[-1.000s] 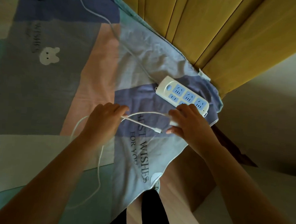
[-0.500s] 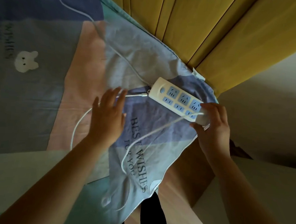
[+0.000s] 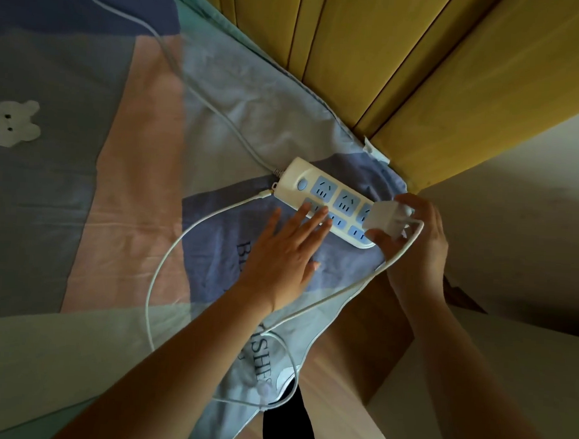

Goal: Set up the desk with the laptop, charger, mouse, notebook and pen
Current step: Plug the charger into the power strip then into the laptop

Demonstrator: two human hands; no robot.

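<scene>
The right hand (image 3: pixel 414 236) pinches the small white block-shaped charger adapter (image 3: pixel 384 217), holding it just above the far-right end of the long white power strip with blue sockets (image 3: pixel 332 201), which lies on the patchwork bedsheet (image 3: pixel 116 176). The strip's long axis runs diagonally, from up and left of that hand down toward it, so the nearest free sockets sit directly under the adapter. The left hand (image 3: pixel 279 252), flat with straight fingers, presses the strip's near edge, probably steadying it. The thin white charger cable (image 3: pixel 165 263) loops from the adapter, beneath the left forearm, back toward the strip.
</scene>
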